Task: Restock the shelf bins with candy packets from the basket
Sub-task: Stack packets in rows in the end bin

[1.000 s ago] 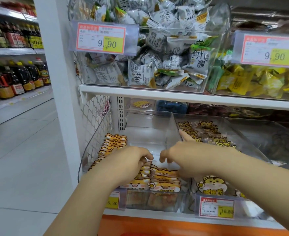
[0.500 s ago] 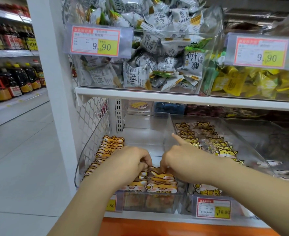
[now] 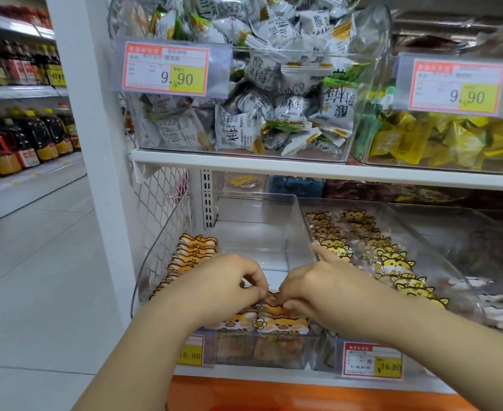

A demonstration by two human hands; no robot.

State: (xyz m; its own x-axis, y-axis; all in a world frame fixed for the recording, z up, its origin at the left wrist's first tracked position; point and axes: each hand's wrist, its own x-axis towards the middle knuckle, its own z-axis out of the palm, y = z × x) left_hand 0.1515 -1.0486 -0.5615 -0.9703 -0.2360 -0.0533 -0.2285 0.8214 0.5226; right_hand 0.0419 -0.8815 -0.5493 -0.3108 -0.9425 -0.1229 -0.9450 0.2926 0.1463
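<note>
Far left, across the aisle: dark bottles [image 3: 37, 134] with red and yellow labels, well apart from my work.
Beside them: a white post [image 3: 96, 143], smooth and painted.
Upper shelf, left: white packets [image 3: 274, 99], crinkly foil with zigzag ends, heaped loose behind a clear wall.
Lower bin: a clear bin [image 3: 253, 241] of hard plastic; its far half is bare.
Side row: flat orange cartoon packets [image 3: 194, 253] on edge along the bin's left wall, running near to far.
Left hand: my left hand [image 3: 223, 286] has its fingers curled down, the tips pinching the top of the candy packets.
Candy packets: the candy packets [image 3: 274, 320] are glossy, flat, orange and cream. They stand at the near front of the bin, right under and between my hands, printed faces toward me.
Right hand: my right hand [image 3: 330, 292] pinches the same packets with thumb and lower fingers. Its index finger [image 3: 321, 253] lies straight, pointing far along the divider.
What the move turns on: both hands are equally near. The row's long axis runs near to far, and the bare floor lies just beyond it, so I judge the row gets squared and extended that way.
Neighbour bin: yellow cat-face packets [image 3: 392, 262], glossy, in overlapping rows.
Upper shelf, right: yellow wrappers [image 3: 451, 140], creased and shiny.
Near right: a price tag [image 3: 371, 363] on the shelf edge.
Basket: I cannot tell where it is.
</note>
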